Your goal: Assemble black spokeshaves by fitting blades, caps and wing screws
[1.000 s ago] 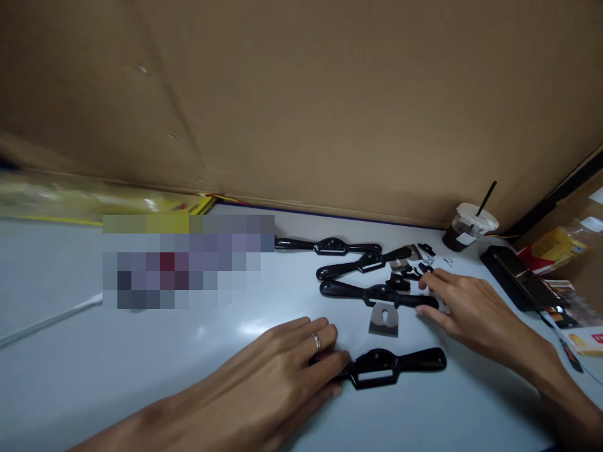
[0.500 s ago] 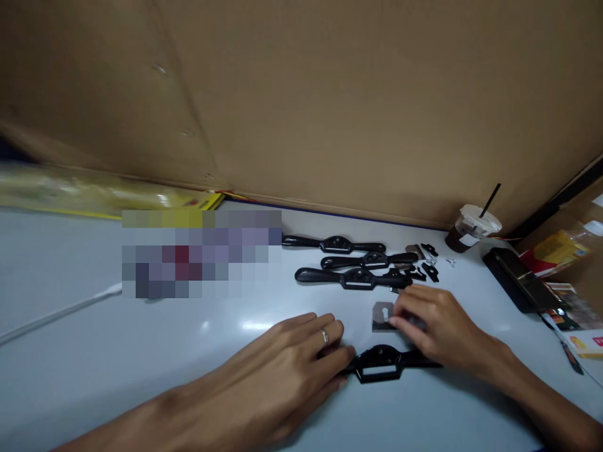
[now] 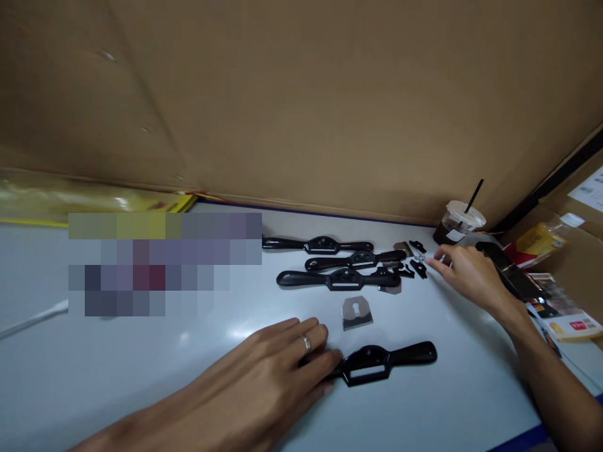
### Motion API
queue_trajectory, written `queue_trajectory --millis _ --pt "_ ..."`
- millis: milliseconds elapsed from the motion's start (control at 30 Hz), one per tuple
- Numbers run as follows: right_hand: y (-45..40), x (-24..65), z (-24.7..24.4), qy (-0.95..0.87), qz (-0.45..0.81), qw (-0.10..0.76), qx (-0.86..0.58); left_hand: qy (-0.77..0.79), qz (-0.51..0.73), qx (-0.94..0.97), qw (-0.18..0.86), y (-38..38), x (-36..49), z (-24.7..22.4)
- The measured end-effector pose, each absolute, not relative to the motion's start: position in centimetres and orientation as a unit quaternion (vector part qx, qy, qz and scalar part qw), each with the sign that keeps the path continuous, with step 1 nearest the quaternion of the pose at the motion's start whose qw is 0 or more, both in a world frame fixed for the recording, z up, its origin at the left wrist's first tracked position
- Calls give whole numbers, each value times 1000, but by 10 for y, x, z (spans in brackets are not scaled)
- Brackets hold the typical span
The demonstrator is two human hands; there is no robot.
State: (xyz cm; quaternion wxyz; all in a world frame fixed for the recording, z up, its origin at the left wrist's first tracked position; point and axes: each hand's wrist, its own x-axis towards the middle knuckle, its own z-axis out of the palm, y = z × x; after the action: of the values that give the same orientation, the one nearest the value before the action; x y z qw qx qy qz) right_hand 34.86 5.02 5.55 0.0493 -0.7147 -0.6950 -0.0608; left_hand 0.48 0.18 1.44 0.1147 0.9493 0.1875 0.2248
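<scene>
Clamping black tool body by one end, left hand, towards front edge of worktop. Right hand at small silver pieces, nearer back edge; pinch unclear; fumbling could scatter them.

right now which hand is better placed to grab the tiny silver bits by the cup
Likely the right hand: it's at the tiny silver bits, while the left hand holds the nearest black tool.

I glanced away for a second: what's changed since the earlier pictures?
The right hand left the metal plate and moved right and away, to the small silver parts. The plate shifted slightly left. The closest of the three grouped tools slid left and back. The left hand keeps its grip on the front tool.
</scene>
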Motion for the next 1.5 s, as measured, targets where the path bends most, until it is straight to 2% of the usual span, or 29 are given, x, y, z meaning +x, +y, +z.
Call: queue_trajectory --millis 133,300,400,467,533,600,767,967,1133,1267,1400,1500 --pt "49 346 45 -697 -37 11 -716 177 228 953 95 3 5 13" --pt "47 345 54 -706 -15 15 -708 166 231 957 52 5 4 8" --pt "31 331 70 -736 -11 78 -672 150 239 959 12 6 4 8" --pt "16 313 77 -799 46 189 -570 142 239 961 -4 6 4 9" --pt "-1 293 78 -840 95 225 -485 143 240 960 -6 5 4 9" --pt "-12 278 71 -871 106 210 -431 146 246 958 -7 4 4 8" --pt "-20 264 45 -923 70 110 -362 146 243 959 -16 4 4 11" --pt "-22 265 37 -933 44 97 -344 145 241 960 -13 5 5 13" --pt "-25 261 38 -944 -15 125 -305 136 247 959 -25 5 4 12" --pt "-15 267 42 -925 -13 178 -334 136 253 957 -36 3 3 12" --pt "13 295 52 -833 -21 244 -497 137 247 959 -22 3 5 14" --pt "36 321 56 -760 -36 233 -606 139 252 958 -10 3 5 13"
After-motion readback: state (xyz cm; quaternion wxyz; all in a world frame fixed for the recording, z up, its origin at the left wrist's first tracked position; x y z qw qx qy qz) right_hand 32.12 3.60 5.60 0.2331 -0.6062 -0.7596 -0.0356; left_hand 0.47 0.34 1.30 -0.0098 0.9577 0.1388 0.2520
